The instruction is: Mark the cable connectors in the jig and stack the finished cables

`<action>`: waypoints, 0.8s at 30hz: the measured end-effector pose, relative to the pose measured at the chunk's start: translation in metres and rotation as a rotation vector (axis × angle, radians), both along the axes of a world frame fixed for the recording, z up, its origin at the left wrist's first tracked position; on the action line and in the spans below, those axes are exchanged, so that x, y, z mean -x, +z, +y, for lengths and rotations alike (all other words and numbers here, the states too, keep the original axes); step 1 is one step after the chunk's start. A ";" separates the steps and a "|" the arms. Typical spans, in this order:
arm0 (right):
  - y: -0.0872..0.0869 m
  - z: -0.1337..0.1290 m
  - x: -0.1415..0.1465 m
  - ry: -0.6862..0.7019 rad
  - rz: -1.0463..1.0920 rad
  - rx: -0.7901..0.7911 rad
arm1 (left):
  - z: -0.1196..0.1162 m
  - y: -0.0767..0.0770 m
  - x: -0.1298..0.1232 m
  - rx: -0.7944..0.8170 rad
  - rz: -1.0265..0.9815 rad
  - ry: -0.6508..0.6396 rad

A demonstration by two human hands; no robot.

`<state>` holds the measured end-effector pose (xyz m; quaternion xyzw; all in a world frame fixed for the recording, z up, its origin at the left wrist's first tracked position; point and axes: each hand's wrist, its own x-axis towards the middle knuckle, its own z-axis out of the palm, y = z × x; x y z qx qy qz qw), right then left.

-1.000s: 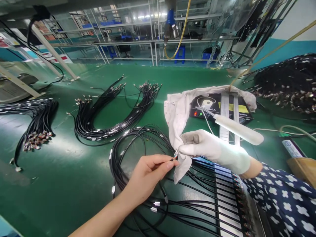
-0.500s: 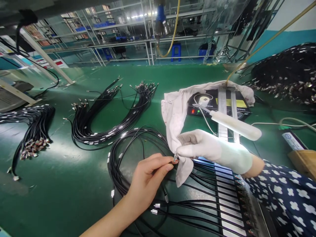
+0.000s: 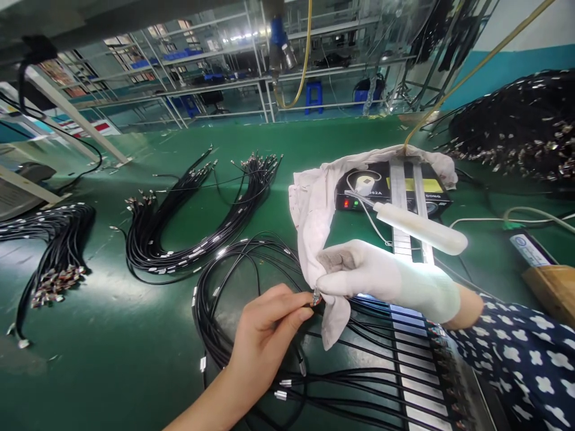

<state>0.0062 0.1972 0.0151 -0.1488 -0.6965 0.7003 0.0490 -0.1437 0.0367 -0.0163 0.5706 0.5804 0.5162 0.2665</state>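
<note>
Between the bare thumb and forefinger of my left hand (image 3: 263,332) is the end of a black cable, with a small metal connector (image 3: 316,296) sticking out and some orange wire beside it. My right hand (image 3: 372,275), in a white glove, pinches a white cloth (image 3: 309,221) right at that connector; the fingertips of both hands nearly meet. The cloth's loose tail (image 3: 336,323) hangs below the gloved fingers. Under my hands, a coil of black cables (image 3: 209,323) with silvery sleeves lies on the green table. Other cables run across a pale metal strip (image 3: 417,371) beneath my right forearm.
Behind the cloth stands a black box (image 3: 381,197) with lit indicators and a white-handled tool (image 3: 420,227) in front. Bundled cables (image 3: 197,239) lie left of centre, more cables (image 3: 67,239) at far left. A big cable heap (image 3: 516,126) fills the back right, near a wooden block (image 3: 550,287).
The view has shifted slightly. Both hands stay together at the connector, which has turned or tilted a little; the grip on cable and cloth is unchanged.
</note>
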 end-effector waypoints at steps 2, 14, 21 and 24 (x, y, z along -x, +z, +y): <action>0.001 0.000 -0.001 0.007 0.000 0.029 | 0.000 0.000 0.000 0.004 0.009 0.002; -0.003 -0.009 -0.006 -0.075 0.039 0.090 | 0.005 0.008 -0.003 0.283 -0.301 0.241; -0.008 -0.025 0.013 -0.209 -0.027 0.258 | 0.005 0.005 -0.005 0.289 -0.309 0.228; -0.006 -0.027 0.022 -0.240 -0.112 0.220 | 0.005 0.004 -0.004 0.292 -0.268 0.190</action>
